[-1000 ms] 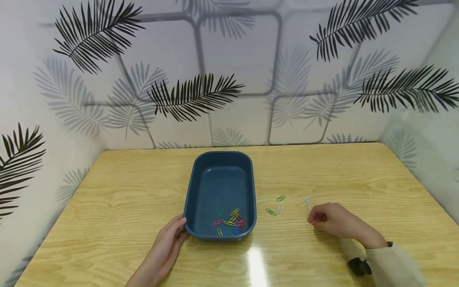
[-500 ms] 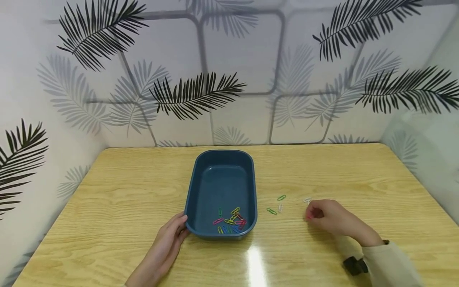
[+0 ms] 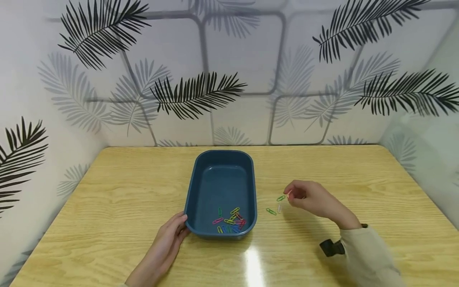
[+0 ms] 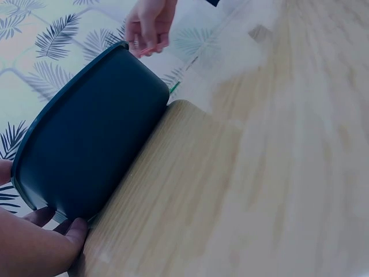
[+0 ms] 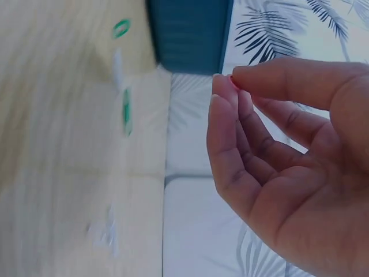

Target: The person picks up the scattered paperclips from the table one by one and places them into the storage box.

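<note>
A deep blue plastic tray stands on the table, with several coloured paper clips gathered at its near end. My left hand holds the tray's near left corner, thumb at the rim and the other fingers low against the outer wall. Between thumb and fingertips, my right hand pinches a red paper clip, mostly covered by the fingers. It hovers above the table, right of the tray. Close to it lie a green paper clip, a white paper clip and another green paper clip.
In the right wrist view, white paper clips lie farther right on the wooden table; the hand hides them from the head view. A leaf-patterned wall covering rises behind the table's back edge.
My right hand has lifted and moved left and away from me toward the tray, carrying the red paper clip. The left hand and the tray have stayed in place.
</note>
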